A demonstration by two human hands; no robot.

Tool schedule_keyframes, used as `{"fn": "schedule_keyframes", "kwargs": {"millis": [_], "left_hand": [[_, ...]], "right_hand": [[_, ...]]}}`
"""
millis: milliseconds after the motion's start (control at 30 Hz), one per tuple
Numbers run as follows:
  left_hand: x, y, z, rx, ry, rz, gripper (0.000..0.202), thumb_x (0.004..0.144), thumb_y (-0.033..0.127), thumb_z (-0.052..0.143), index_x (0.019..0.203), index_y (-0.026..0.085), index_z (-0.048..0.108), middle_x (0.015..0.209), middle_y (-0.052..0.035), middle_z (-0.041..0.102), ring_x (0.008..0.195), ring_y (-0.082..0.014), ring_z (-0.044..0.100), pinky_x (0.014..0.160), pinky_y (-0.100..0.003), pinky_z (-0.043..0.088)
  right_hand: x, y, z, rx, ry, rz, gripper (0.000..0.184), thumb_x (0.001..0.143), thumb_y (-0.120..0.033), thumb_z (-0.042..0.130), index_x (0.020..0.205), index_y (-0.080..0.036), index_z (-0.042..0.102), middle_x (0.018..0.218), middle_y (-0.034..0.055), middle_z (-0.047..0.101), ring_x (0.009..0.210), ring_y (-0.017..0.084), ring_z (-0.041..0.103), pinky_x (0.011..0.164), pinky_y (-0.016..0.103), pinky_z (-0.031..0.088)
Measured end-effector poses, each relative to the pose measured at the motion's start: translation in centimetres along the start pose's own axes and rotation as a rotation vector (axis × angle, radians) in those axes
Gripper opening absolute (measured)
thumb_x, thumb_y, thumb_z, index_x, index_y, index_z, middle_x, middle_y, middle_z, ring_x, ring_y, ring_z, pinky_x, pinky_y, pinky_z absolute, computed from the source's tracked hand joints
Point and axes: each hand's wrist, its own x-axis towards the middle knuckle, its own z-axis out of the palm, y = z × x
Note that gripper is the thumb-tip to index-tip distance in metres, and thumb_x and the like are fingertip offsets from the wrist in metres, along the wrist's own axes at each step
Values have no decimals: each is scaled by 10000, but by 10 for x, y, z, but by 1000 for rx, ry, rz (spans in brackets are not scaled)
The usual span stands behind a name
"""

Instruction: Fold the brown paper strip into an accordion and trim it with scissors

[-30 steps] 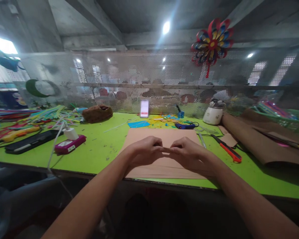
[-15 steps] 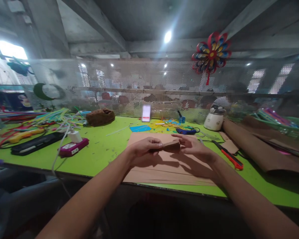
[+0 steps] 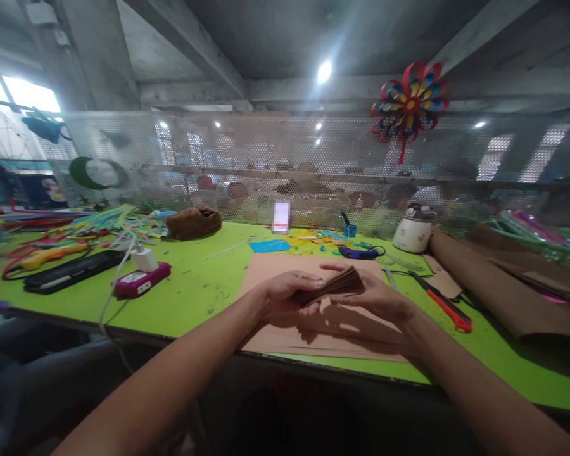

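Observation:
Above the table I hold a stack of brown paper pieces [image 3: 344, 283] in both hands. My left hand [image 3: 289, 292] is closed on its left end, thumb on top and fingers beneath. At the other end, my right hand [image 3: 377, 297] has its fingers around the stack, which fans out slightly at its right edge. Part of the stack is hidden by the fingers. Large brown paper sheets [image 3: 285, 339] lie flat on the table below, with the shadows of my hands on them.
Right of the sheets lie a red-and-black utility knife [image 3: 449, 310] and a brown paper roll [image 3: 484, 285]. A white bottle [image 3: 412, 231] stands behind. Blue paper [image 3: 269, 246], scraps and a blue-handled tool [image 3: 358, 253] are ahead. A purple power strip [image 3: 142, 280] sits left.
The stack has turned and fanned out, so its layered edge shows more. My right hand has closed in around its right end. Both hands appear slightly further right.

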Motion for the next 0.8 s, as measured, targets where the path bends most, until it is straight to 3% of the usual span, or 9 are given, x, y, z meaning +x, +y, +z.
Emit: {"fn": "schedule_keyframes", "kwargs": {"millis": [100, 200, 300, 433, 567, 700, 800], "left_hand": [[-1, -6, 3, -62, -7, -40, 191, 799, 249, 566, 894, 87, 597, 522, -1, 519, 424, -95, 461, 467, -226, 337], [-2, -7, 4, -57, -45, -103, 213, 816, 270, 537, 894, 82, 599, 542, -17, 533, 445, -111, 494, 465, -229, 353], [1, -4, 4, 12, -81, -137, 311, 846, 332, 493, 1002, 81, 586, 683, -88, 616, 593, -163, 587, 564, -272, 428], [6, 0, 9, 223, 20, 29, 365, 854, 417, 486, 973, 93, 605, 803, -113, 635, 726, -188, 603, 722, -343, 450], [5, 0, 18, 396, 209, 135, 335, 790, 437, 577, 846, 111, 629, 745, -70, 596, 691, -148, 541, 674, -298, 441], [5, -7, 27, 381, 272, 112, 280, 747, 373, 640, 825, 106, 612, 668, -27, 538, 623, -116, 491, 610, -271, 413], [10, -13, 27, 327, 276, 175, 270, 786, 367, 597, 766, 97, 592, 637, -22, 521, 597, -101, 480, 620, -266, 402]], "right_hand": [[-1, 0, 1, -21, -22, -52, 334, 710, -164, 712, 1035, -194, 642, 944, 58, 670, 861, 170, 624, 786, 317, 482], [0, -2, 2, -12, -50, -100, 161, 723, -179, 702, 883, -172, 684, 821, 41, 651, 722, 144, 613, 695, 302, 481], [2, -2, 4, 13, 8, -129, 150, 726, -220, 700, 865, -163, 691, 719, 29, 619, 634, 139, 578, 611, 298, 455], [6, 4, 3, 23, 222, -102, 135, 713, -274, 707, 763, -153, 673, 671, 18, 591, 577, 117, 508, 542, 268, 387], [10, 13, 3, -36, 415, -11, 188, 684, -312, 716, 650, -153, 623, 613, -9, 540, 563, 107, 452, 552, 266, 350], [14, 21, 4, -18, 495, 22, 235, 676, -327, 714, 590, -158, 575, 533, -36, 467, 526, 101, 395, 524, 264, 304], [14, 22, 5, -2, 495, 24, 253, 683, -326, 712, 573, -157, 560, 519, -38, 450, 515, 95, 375, 513, 261, 289]]}}
